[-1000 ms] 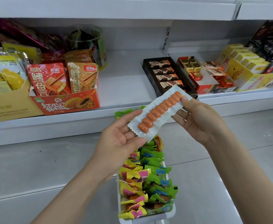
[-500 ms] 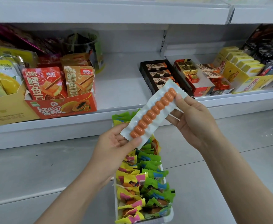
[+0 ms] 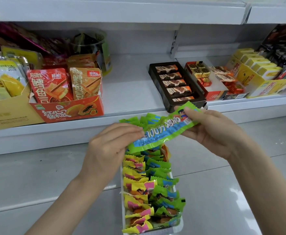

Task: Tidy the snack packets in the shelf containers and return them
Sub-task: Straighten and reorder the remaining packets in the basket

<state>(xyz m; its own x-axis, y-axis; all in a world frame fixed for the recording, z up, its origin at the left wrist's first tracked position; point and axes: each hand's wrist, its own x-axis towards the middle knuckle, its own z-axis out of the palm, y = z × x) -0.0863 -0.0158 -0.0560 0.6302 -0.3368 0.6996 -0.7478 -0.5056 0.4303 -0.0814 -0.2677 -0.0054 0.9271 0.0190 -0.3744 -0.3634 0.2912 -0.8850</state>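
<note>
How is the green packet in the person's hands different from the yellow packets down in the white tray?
The green packet is held in the air, stretched out flat between the left hand and right hand; the yellow packets sit packed in a row in the white tray. The green packet shows a blue band with white print; the yellow packets carry pink patches. Both have zigzag-cut ends and crinkly wrappers.

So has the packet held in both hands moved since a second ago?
Yes: the packet has been flipped, its green printed face now up, still held across the white tray.
</note>
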